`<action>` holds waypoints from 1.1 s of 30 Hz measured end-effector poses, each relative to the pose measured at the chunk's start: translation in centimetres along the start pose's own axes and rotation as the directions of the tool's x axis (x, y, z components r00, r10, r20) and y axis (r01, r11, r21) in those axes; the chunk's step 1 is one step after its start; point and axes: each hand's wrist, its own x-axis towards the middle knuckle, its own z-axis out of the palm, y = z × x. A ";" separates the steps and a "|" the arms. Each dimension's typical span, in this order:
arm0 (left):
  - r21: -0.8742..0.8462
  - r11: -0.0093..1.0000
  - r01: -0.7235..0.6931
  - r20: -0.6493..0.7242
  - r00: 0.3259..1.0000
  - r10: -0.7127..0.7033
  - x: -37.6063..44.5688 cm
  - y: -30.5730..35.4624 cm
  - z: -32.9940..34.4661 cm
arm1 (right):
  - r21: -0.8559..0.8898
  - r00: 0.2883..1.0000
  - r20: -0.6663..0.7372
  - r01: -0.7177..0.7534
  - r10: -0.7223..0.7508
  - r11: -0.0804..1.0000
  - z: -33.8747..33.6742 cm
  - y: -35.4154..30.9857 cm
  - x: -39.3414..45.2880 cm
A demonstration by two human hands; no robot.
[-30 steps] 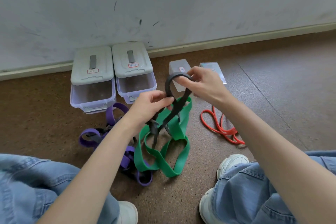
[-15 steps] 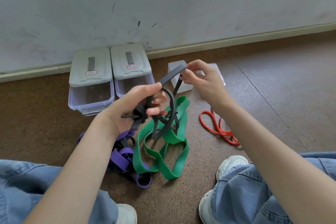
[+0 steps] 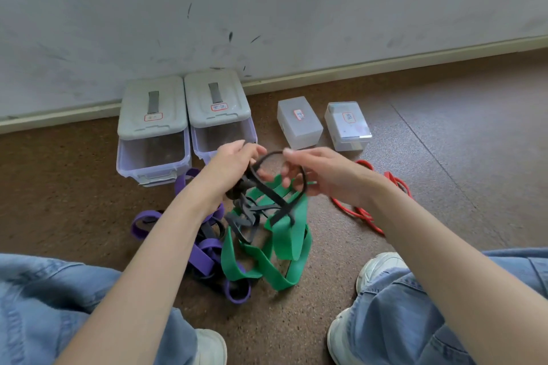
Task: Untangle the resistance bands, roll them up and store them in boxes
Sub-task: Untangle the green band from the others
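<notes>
Item, black band (image 3: 268, 195): I see it lifted above the floor (image 3: 444, 187), tangled; left hand (image 3: 234, 164) grasps its knotted end, right hand (image 3: 314, 172) pinches the loop, fingers blurred. Green band (image 3: 284, 240) hangs with it. Purple band (image 3: 204, 249) partly hidden under my left forearm. Red band (image 3: 355, 210) partly hidden behind my right arm. Four boxes (image 3: 152, 127) by the wall; red-bordered labels unreadable.
</notes>
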 end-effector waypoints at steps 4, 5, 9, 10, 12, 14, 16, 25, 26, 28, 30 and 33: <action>0.404 0.910 -0.097 -0.166 0.970 0.177 1.0 -1.2 -1.8 | 0.059 0.919 -0.375 0.158 -0.124 0.986 -1.3 -0.3 -0.5; 0.415 0.907 -0.076 -0.209 0.962 0.176 1.2 -1.4 -2.3 | 0.118 0.852 -0.508 0.215 -0.127 0.969 -1.6 -0.4 -0.6; 0.565 0.823 0.055 -0.202 0.977 0.074 1.8 -2.3 -2.1 | 0.059 0.760 -0.605 0.340 -0.237 0.939 -2.1 -1.4 -1.1; 0.653 0.753 0.081 -0.191 0.980 0.060 1.8 -2.6 -1.7 | 0.030 0.789 -0.549 0.348 -0.275 0.937 -1.8 -1.8 -1.1; 0.786 0.613 0.083 -0.164 0.984 0.077 1.8 -2.8 -1.2 | 0.057 0.851 -0.427 0.363 -0.306 0.930 -0.9 -2.4 -1.1; 0.775 0.631 -0.042 -0.017 0.996 0.088 1.5 -2.8 -0.6 | 0.169 0.895 -0.324 0.375 -0.308 0.912 0.0 -3.0 -1.0; 0.680 0.712 -0.175 0.227 0.974 0.022 0.8 -3.2 0.6 | 0.288 0.912 -0.246 0.392 -0.328 0.874 1.0 -3.6 -1.0; 0.194 0.976 -0.100 0.219 0.974 0.056 -0.6 -2.7 1.8 | 0.158 0.808 -0.413 0.518 -0.420 0.841 0.2 -5.5 -1.6; 0.073 0.992 -0.106 0.177 0.980 0.092 -0.6 -1.3 1.1 | -0.033 0.796 -0.435 0.453 -0.421 0.891 -0.1 -5.1 -1.7; -0.065 0.977 -0.201 0.105 0.973 0.207 -0.7 1.5 -0.3 | -0.424 0.774 -0.446 0.259 -0.449 0.868 -0.5 -4.5 -1.6; 0.049 0.957 -0.286 0.097 0.955 0.281 -0.7 3.0 -1.0 | -0.581 0.771 -0.434 0.155 -0.466 0.799 -0.5 -4.2 -1.3; 0.308 0.904 -0.295 0.117 0.955 0.272 -1.0 2.8 -0.5 | -0.594 0.868 -0.348 0.090 -0.355 0.800 0.0 -4.2 -1.4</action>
